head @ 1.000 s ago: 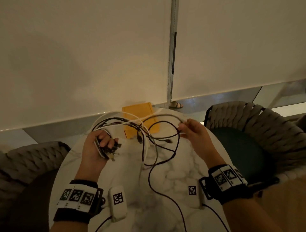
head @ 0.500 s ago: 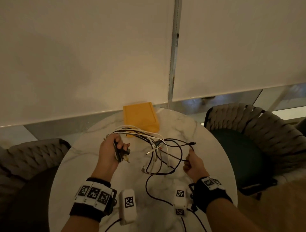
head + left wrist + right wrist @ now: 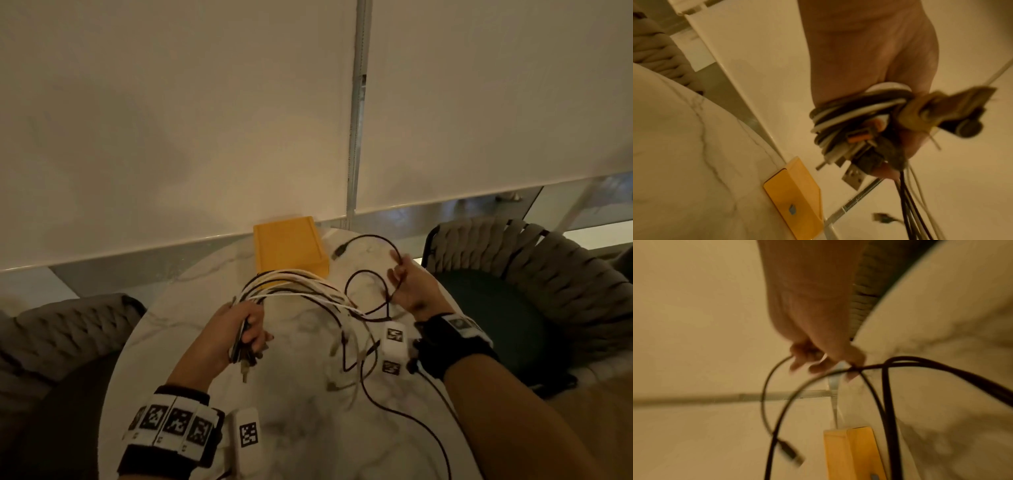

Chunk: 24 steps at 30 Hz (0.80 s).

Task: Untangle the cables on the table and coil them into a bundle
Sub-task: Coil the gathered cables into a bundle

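Note:
My left hand [image 3: 239, 329] grips a bundle of black and white cables [image 3: 294, 284] above the round marble table [image 3: 191, 308]; their plug ends [image 3: 245, 368] stick out below the fist. In the left wrist view the cable loops [image 3: 851, 113] and connectors [image 3: 855, 177] are clamped in the left hand [image 3: 890, 104]. My right hand [image 3: 407, 284] pinches a black cable [image 3: 376, 237] at the table's right side, lifted off the surface. Its USB plug [image 3: 339, 253] hangs free near the yellow box. The right wrist view shows my right hand [image 3: 818, 360] with fingers curled on the black cable [image 3: 766, 394], its plug [image 3: 791, 454] dangling.
A yellow box [image 3: 289, 250] stands at the table's far edge against the blind. Woven chairs stand at the right [image 3: 534, 274] and left [image 3: 61, 329]. Loose cable tails [image 3: 349, 359] lie on the marble between my hands. White tagged modules [image 3: 247, 442] hang at both wrists.
My right hand moved from near the table's front up and away to the right, drawing the black cable's plug end out of the tangle. My left hand kept its grip on the bundle.

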### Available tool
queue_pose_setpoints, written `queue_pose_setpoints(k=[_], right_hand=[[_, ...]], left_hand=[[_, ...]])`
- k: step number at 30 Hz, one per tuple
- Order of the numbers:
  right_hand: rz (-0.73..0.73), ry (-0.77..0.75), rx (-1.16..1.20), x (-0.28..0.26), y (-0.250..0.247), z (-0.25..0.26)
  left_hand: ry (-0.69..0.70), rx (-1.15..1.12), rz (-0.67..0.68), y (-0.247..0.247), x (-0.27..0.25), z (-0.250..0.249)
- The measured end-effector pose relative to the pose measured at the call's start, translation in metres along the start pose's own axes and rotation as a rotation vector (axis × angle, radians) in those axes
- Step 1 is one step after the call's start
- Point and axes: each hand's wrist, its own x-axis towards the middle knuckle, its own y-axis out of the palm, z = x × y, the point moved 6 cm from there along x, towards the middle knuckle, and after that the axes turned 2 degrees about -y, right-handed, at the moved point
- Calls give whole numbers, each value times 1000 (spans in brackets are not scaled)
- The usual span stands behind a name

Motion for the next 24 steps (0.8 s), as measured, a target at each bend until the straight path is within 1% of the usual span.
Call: queue_pose_setpoints(k=[1, 2, 3, 4, 5, 6, 8, 9, 10, 11, 12, 13, 14, 15, 17, 18, 19, 20, 21, 22, 23, 24], right_hand=[[75, 29, 13, -2, 2, 2], [107, 22, -16, -6, 1, 5], [73, -5, -67, -4, -4, 7], [3, -32, -138, -1, -13, 9], [-56, -48, -268, 0, -23, 9], [-80, -29, -434, 3, -33, 7], [-25, 92, -794, 2, -38, 1], [1, 109, -969, 0, -37, 2], [-2, 60, -1140, -2, -32, 9], [-5, -57, -1249, -7, -19, 23], [12, -207, -1236, -16, -1, 37], [65, -349, -1156, -27, 19, 47], [176, -485, -1085, -44, 43, 53], [335, -588, -1074, -64, 69, 53], [663, -684, -1226, -98, 117, 35], [748, -753, -1326, -108, 133, 29], [754, -835, -1386, -111, 143, 27], [716, -890, -1364, -112, 149, 32], [657, -856, -1262, -106, 148, 40], [611, -740, -1144, -95, 143, 45], [602, -618, -1101, -82, 135, 43], [627, -538, -1143, -74, 127, 36]], left_hand=[[-8, -41, -35, -8, 0, 0], [-16, -86, -74, -16, 1, 0], [-21, -125, -105, -23, 1, 0], [-22, -149, -123, -29, 1, 1], [-24, -158, -130, -31, 1, 1], [-26, -157, -134, -31, 0, 0], [-28, -151, -147, -26, 1, -3], [-27, -151, -152, -22, 2, -6], [-24, -156, -154, -17, 3, -8], [-21, -169, -153, -12, 4, -12], [-21, -189, -152, -7, 5, -16], [-21, -214, -146, -1, 6, -20], [-20, -241, -130, 6, 8, -25], [-20, -260, -104, 14, 10, -31], [-16, -264, -40, 30, 11, -45], [-14, -260, -8, 38, 12, -52], [-13, -260, 23, 43, 11, -58], [-13, -260, 56, 47, 9, -64], [-9, -255, 93, 49, 6, -69], [-1, -243, 128, 50, 3, -74], [7, -228, 159, 49, -2, -78], [14, -217, 186, 47, -8, -81]])
